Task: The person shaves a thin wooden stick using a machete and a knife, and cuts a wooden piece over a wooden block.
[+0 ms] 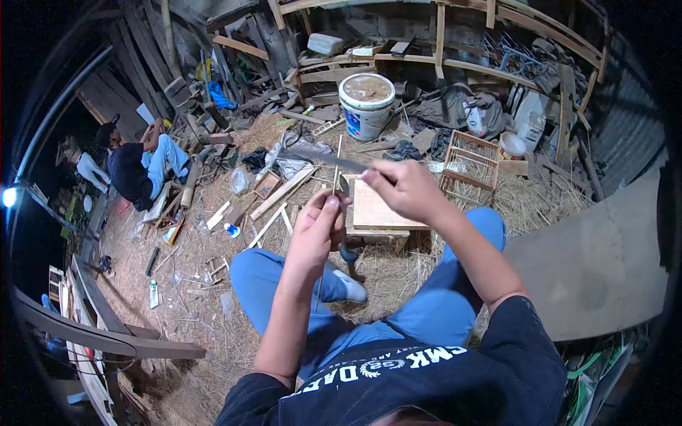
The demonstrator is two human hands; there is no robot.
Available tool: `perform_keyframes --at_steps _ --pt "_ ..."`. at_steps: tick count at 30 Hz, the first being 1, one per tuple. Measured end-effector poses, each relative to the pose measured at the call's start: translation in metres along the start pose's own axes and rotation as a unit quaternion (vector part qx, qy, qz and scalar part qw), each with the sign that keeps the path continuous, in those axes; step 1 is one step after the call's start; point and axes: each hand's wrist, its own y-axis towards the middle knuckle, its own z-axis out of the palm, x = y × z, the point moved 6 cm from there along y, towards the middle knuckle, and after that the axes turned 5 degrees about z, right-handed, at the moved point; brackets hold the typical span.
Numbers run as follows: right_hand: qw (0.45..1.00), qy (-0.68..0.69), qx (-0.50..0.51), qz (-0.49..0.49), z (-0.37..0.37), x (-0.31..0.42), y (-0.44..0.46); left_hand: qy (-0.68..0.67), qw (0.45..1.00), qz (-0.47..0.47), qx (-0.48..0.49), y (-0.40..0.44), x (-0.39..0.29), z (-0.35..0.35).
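Observation:
My right hand (405, 188) is closed around a long-bladed knife (330, 160), its blade reaching left across the view. My left hand (316, 231) pinches a thin wooden strip (338, 155) that stands nearly upright, its lower end hanging down past my wrist. The blade crosses the strip a little above my left fingers; whether the edge touches it, I cannot tell. Close beside those fingers is a dark curved piece (344, 186), partly hidden by the hand. Behind both hands sits a low wooden block (380, 209) with a flat top.
Wood shavings and loose strips cover the ground. A white bucket (366, 117) stands ahead, with a small slatted wooden frame (470, 165) to its right. A grey sheet (590, 263) lies at my right. A person (135, 167) sits at the far left; a beam (163, 349) juts in nearer.

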Motion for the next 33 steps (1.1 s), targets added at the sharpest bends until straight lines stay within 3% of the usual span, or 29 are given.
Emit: perform_keyframes --at_steps 3,6,14,16,18,21,23,25,29,33 --pt "0.983 -0.129 -0.054 -0.121 0.013 0.029 -0.020 0.020 1.000 0.001 0.000 -0.020 -0.008 -0.009" --pt "0.979 -0.134 -0.039 -0.145 0.023 0.053 -0.035 0.044 0.998 -0.015 -0.051 -0.039 -0.004 -0.026" --pt "0.963 -0.222 -0.025 -0.153 0.036 0.093 -0.069 0.080 0.996 0.027 -0.035 -0.089 -0.013 -0.032" --pt "0.976 -0.129 -0.151 -0.094 0.021 0.068 -0.059 0.048 0.998 0.049 0.007 -0.101 -0.024 -0.029" --pt "0.974 -0.125 -0.171 0.084 -0.014 0.035 -0.045 0.048 0.998 0.038 0.031 -0.118 -0.021 -0.031" --pt "0.977 -0.008 -0.215 0.008 -0.006 0.042 -0.060 0.080 0.993 0.079 -0.031 -0.120 -0.016 -0.049" --pt "0.995 -0.050 -0.081 0.035 0.021 0.068 -0.070 0.093 0.992 0.078 -0.037 -0.119 -0.017 -0.054" --pt "0.993 -0.111 -0.031 0.001 0.047 0.079 -0.080 0.032 0.999 0.032 -0.017 -0.124 -0.016 -0.051" --pt "0.988 -0.145 0.011 -0.052 0.071 0.092 -0.090 0.066 0.995 0.073 -0.032 -0.129 -0.010 -0.053" --pt "0.981 -0.158 0.020 -0.114 0.087 0.105 -0.098 0.098 0.992 0.051 -0.054 -0.143 -0.008 -0.056"
